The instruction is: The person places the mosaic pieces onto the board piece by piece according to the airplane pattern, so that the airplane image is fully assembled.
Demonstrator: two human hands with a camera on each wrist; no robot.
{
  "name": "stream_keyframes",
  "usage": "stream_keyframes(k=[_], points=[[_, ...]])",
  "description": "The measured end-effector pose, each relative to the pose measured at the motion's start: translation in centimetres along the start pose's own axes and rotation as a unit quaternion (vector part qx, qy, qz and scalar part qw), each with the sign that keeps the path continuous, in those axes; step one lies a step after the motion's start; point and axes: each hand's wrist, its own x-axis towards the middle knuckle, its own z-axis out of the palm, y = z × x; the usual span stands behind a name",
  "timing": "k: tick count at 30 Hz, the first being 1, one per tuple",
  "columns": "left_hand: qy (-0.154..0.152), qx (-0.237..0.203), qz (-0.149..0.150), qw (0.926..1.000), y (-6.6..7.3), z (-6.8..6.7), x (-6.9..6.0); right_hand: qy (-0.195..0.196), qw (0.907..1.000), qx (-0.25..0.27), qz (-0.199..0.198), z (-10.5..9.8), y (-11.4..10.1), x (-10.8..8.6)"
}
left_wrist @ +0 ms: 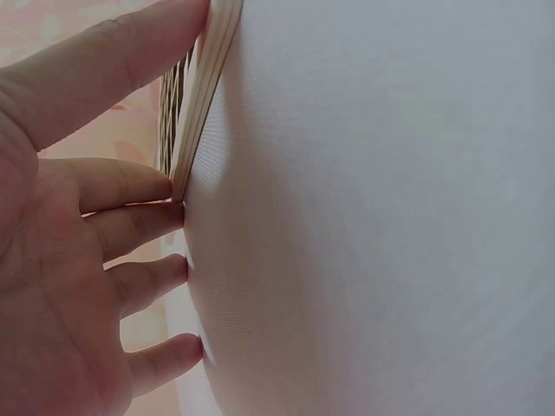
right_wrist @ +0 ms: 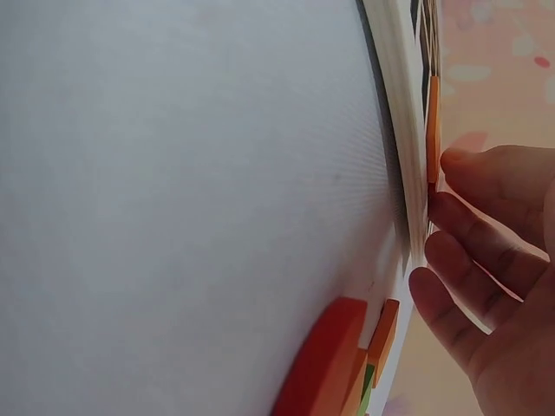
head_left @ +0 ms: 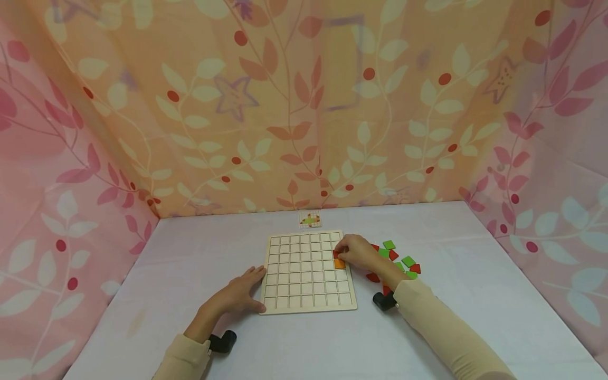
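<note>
A pale wooden grid board [head_left: 306,274] lies flat on the white cloth. Along its left edge rests my left hand [head_left: 239,293], fingers spread; in the left wrist view the thumb [left_wrist: 147,48] touches the board's side. At the right-hand column, my right hand [head_left: 358,253] pinches a small red tile [head_left: 336,254] with thumb and fingertips, down at a square. Just nearer lies an orange square tile [head_left: 340,264] on the board; it also shows edge-on in the right wrist view [right_wrist: 433,130]. The red tile is mostly covered by fingers.
Loose red and green tiles [head_left: 408,261] are scattered right of the board, partly under my right forearm. A small picture card [head_left: 310,218] with a coloured grid pattern lies beyond the board. Patterned curtains [head_left: 285,105] enclose the table at the back and sides.
</note>
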Motion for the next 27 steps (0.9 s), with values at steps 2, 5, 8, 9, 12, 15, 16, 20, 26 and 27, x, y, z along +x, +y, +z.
stream_keyframes(k=[2,5,8,9,12,15,16,20,26,27], points=[[0.0,-0.003,0.0,1.0,0.0,-0.1,0.0,0.002,1.0,-0.005,-0.003,0.1,0.0,0.1],[-0.001,-0.006,0.002,1.0,0.1,-0.2,-0.1,0.01,0.9999,-0.003,-0.007,0.2,0.2,0.2],[-0.002,-0.005,0.003,1.0,0.2,-0.2,-0.2,0.017,0.9997,0.016,-0.011,0.2,0.6,0.3],[-0.003,-0.005,0.003,1.0,0.2,-0.2,-0.2,0.017,0.9994,0.026,-0.015,0.2,0.7,0.2],[-0.003,-0.006,0.002,1.0,0.2,-0.2,-0.2,0.009,0.9978,0.063,-0.018,-0.1,1.0,0.0],[-0.002,-0.005,0.001,1.0,0.1,-0.1,-0.1,-0.008,0.9956,0.091,-0.02,-0.5,1.2,-0.2],[-0.001,-0.004,0.0,1.0,0.0,-0.1,-0.1,-0.015,0.9944,0.104,-0.014,-0.7,1.3,-0.3],[0.0,-0.002,-0.001,1.0,-0.1,0.0,0.0,-0.033,0.9925,0.118,-0.001,-1.4,1.7,-0.6],[-0.001,-0.003,-0.002,1.0,-0.1,0.0,0.0,-0.037,0.9926,0.115,0.001,-2.4,2.2,-1.1],[-0.001,-0.003,-0.002,1.0,-0.1,0.1,0.0,-0.037,0.9928,0.114,0.005,-2.6,2.3,-1.3]])
